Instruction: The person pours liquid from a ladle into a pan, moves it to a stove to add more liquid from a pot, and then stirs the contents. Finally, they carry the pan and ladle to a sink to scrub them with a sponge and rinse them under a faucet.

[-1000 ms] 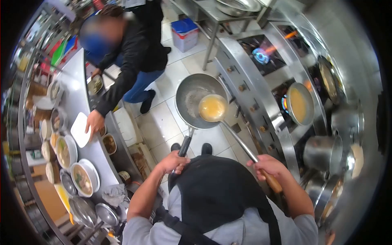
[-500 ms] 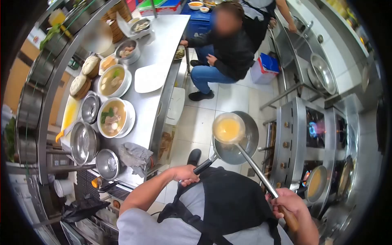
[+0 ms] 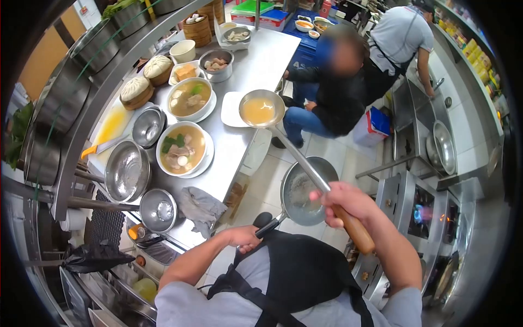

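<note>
My left hand (image 3: 245,238) is closed round the black handle of a deep grey pan (image 3: 309,191), which hangs over the floor with a thin wet film inside. Wrapped round the wooden grip of a long-handled ladle (image 3: 301,158), my right hand (image 3: 344,204) holds it out to the front left. The ladle's bowl (image 3: 259,110) carries yellowish broth, level, above the edge of the steel table beside a white square plate (image 3: 233,110). Two white bowls of soup with meat and greens, a nearer one (image 3: 181,149) and a farther one (image 3: 190,99), stand left of the ladle.
Metal bowls (image 3: 126,171) and a grey cloth (image 3: 200,209) lie on the table's near left. A seated person (image 3: 340,92) is beyond the pan, and another person (image 3: 400,41) stands at the sink. The stove (image 3: 417,212) on the right has a lit burner.
The ladle with broth has moved from over the pan to the left, over the table edge. My right hand has risen and moved forward. The view has turned right.
</note>
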A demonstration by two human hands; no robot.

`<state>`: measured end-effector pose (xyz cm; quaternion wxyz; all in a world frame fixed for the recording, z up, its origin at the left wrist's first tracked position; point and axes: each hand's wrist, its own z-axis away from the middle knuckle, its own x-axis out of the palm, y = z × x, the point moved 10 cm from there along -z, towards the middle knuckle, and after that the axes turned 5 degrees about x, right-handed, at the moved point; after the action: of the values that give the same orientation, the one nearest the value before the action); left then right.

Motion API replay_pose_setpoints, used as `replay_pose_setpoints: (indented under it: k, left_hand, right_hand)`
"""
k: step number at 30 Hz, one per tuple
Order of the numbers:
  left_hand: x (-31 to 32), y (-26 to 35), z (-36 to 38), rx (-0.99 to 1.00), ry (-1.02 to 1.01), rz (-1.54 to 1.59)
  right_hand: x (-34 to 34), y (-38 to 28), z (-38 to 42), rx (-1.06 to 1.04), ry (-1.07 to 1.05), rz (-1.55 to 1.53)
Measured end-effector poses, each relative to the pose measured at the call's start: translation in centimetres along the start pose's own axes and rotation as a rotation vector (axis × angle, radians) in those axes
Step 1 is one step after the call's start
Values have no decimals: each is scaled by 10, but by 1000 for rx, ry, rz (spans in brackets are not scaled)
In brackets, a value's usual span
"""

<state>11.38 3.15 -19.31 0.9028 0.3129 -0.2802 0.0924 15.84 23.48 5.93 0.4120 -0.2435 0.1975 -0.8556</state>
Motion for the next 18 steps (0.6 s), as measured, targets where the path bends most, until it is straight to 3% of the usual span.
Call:
replay_pose_setpoints:
  k: [6, 18]
  left_hand:
    - [-16, 9, 10, 46, 70, -14]
    - [-25, 11, 19, 66, 104, 90]
  right_hand:
    - [12, -36, -50, -63, 59, 133]
    - [9, -42, -88, -162, 126, 301]
